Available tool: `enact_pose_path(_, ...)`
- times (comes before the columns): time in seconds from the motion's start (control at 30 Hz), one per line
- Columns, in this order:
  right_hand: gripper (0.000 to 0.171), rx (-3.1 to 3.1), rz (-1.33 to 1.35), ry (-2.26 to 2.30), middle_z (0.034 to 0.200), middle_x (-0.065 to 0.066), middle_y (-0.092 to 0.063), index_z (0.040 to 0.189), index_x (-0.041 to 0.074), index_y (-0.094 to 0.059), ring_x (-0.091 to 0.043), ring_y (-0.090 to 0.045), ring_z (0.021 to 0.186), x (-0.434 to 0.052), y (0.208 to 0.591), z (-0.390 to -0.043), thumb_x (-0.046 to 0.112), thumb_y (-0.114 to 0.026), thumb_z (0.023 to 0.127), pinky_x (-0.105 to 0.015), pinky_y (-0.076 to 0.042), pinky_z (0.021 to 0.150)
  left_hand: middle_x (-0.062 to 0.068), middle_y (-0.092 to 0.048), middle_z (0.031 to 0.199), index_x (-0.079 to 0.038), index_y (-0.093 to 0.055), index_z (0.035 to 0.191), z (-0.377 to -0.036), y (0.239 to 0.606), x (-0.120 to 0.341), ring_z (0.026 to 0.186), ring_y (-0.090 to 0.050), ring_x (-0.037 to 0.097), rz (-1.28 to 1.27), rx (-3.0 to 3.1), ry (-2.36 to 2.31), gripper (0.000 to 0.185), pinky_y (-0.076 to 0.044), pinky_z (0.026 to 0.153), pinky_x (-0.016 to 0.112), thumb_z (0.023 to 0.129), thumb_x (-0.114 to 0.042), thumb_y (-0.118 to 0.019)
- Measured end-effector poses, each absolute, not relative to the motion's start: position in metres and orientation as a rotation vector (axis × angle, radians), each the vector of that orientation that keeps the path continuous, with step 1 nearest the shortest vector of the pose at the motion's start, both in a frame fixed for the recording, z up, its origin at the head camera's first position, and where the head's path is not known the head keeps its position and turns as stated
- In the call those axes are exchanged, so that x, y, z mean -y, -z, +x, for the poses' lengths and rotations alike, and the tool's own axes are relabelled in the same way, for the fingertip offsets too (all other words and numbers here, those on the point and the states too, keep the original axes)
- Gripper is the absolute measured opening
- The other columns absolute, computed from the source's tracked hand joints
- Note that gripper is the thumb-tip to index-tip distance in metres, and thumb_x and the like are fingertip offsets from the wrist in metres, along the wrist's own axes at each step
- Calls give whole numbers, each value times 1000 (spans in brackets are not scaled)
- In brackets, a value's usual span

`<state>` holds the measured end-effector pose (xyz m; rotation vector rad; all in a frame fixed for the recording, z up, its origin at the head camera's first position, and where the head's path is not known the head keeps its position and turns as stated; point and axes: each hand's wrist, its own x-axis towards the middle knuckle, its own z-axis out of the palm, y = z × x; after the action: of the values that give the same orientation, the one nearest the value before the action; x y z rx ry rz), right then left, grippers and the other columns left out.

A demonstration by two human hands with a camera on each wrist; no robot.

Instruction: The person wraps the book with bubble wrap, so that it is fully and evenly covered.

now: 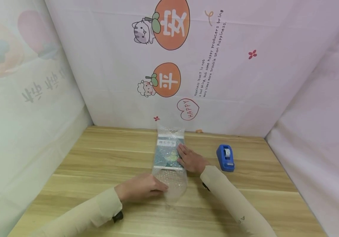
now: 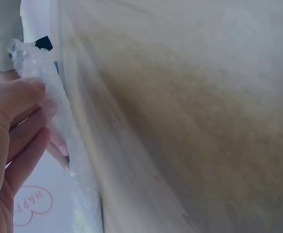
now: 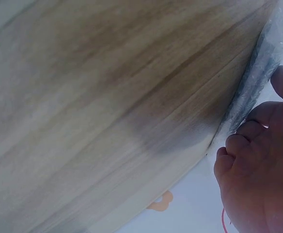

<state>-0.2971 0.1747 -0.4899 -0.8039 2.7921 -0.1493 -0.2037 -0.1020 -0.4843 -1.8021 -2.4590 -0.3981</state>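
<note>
A flat teal and white item with printed characters (image 1: 165, 154), perhaps a book or thin box, lies inside clear bubble wrap (image 1: 173, 184) on the table. The wrap extends past it at both ends. My left hand (image 1: 142, 188) pinches the near end of the wrap between thumb and fingers; in the left wrist view the bubble wrap (image 2: 76, 141) hangs from those fingertips. At the item's right edge, my right hand (image 1: 192, 159) rests with its fingers on the wrapped surface. The right wrist view shows these fingers (image 3: 250, 141) against the package's side.
A blue tape dispenser (image 1: 225, 158) with a roll of tape stands on the wood-grain table (image 1: 113, 154), right of my right hand. Behind the table's far edge hangs a printed white cloth (image 1: 113, 65). More cloth (image 1: 320, 131) encloses the left and right sides.
</note>
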Motion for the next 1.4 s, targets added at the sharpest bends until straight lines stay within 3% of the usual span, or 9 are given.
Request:
enact_pose_path(0.4,65,-2741,-808,290,177,-23,-11,167,-3,-16,-38,-12,166,-179,491,-305,35,-32,116,-55,-21,134,0,-82,111,-11,-83,113,-211,469,103,94,-79,5,-1612,2408,634,17,-59,86,10,99,-10,-74)
enact_pose_path(0.63,71,-2649,-681,492,179,-14,-4,169,4,-15,-33,-4,167,-179,485,-307,50,-19,115,-53,-14,136,5,-83,104,-6,-82,115,-223,460,105,81,-78,5,-1514,2404,793,19,-56,72,7,100,-10,-73)
enact_pose_path(0.83,94,-2558,-513,710,180,-6,-3,171,15,-11,-31,-4,167,-183,482,-310,79,-7,103,-57,-12,135,6,-83,107,-7,-82,113,-236,456,105,92,-80,10,-1335,2499,1040,17,-62,80,15,102,-12,-71)
enact_pose_path(0.97,106,-2508,-346,797,179,-11,-14,171,18,-16,-40,-14,165,-188,480,-311,91,-10,93,-64,-15,133,8,-83,107,-4,-82,111,-247,451,102,95,-80,13,-1231,2561,1190,17,-63,82,18,101,-12,-71)
enact_pose_path(1.03,106,-2487,-297,808,178,-10,-18,170,22,-23,-40,-16,164,-191,478,-313,93,-9,91,-65,-16,132,8,-83,106,-4,-82,110,-253,448,100,95,-80,14,-1185,2576,1230,17,-64,81,20,101,-12,-71)
enact_pose_path(1.2,93,-2456,-388,835,177,-4,-17,165,23,-35,-37,-8,166,-193,475,-321,81,-1,100,-65,-6,133,8,-83,107,-3,-82,110,-271,443,96,99,-79,16,-1059,2621,1309,18,-65,84,26,101,-14,-72)
enact_pose_path(1.4,108,-2382,-420,944,175,-2,-25,167,17,-31,-30,-7,167,-194,472,-325,90,-2,92,-62,-2,135,5,-83,106,-7,-83,110,-294,446,93,100,-79,14,-912,2669,1409,18,-65,87,30,101,-18,-73)
